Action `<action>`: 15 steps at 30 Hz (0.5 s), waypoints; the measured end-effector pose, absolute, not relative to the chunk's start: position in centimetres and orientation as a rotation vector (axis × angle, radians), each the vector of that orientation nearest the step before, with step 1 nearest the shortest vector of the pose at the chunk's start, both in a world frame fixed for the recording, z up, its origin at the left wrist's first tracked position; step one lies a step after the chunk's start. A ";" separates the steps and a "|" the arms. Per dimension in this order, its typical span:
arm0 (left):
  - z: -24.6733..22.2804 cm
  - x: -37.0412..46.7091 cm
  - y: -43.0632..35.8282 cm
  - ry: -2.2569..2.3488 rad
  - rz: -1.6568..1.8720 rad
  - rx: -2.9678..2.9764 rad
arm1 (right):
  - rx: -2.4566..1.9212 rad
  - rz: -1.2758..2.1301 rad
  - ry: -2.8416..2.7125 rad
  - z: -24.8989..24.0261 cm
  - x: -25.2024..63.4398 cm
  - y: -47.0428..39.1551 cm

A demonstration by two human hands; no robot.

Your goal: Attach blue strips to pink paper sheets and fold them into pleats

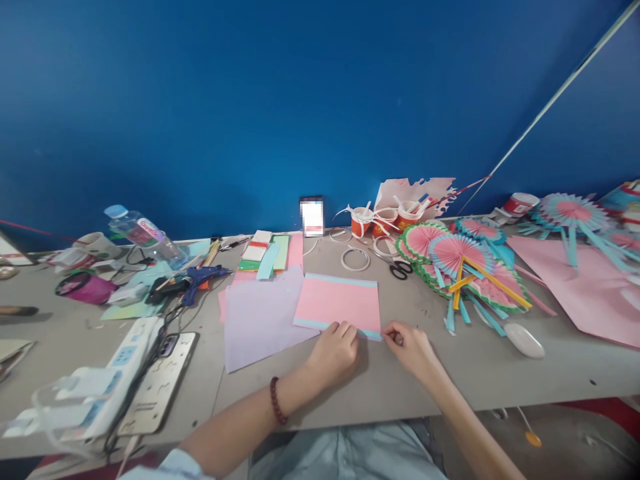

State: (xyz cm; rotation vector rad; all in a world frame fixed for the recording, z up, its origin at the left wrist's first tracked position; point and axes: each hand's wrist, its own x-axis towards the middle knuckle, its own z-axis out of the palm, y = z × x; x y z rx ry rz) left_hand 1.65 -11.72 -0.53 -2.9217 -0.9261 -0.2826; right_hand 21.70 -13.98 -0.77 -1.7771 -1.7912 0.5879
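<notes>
A pink sheet of paper with light blue strips along its long edges lies flat in front of me. My left hand rests at its near edge, fingers curled down on the blue strip. At the near right corner, the thumb and fingers of my right hand are pinched together on or right beside the strip's end. What lies under the left fingertips is hidden. A lilac sheet extends partly under the pink one, to the left.
Watermelon-patterned and pleated paper fans, scissors and a tape roll lie behind and right. A white mouse sits right. Leftward are a phone, a power strip, a glue gun and a bottle.
</notes>
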 end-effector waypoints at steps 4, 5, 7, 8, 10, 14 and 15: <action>-0.4 1.9 -12.0 -0.877 -0.344 -2.893 | -1.775 0.597 -1.800 -0.6 21.7 -14.0; -0.3 2.0 -12.2 -0.844 -0.376 -2.890 | -1.774 0.597 -1.807 -0.6 21.7 -14.0; -0.1 2.5 -12.4 -0.767 -0.416 -2.917 | -1.771 0.598 -1.822 -0.5 21.8 -14.0; 0.0 2.8 -12.5 -0.739 -0.420 -2.948 | -1.772 0.597 -1.827 -0.5 21.8 -14.0; 0.0 3.6 -12.6 -0.732 -0.392 -3.031 | -1.777 0.592 -1.831 -0.5 21.8 -14.0; -0.2 4.7 -12.5 -0.829 -0.350 -3.086 | -1.802 0.598 -1.816 -0.4 21.7 -13.9; -0.2 4.9 -12.5 -0.849 -0.348 -3.082 | -1.804 0.610 -1.808 -0.3 21.8 -13.9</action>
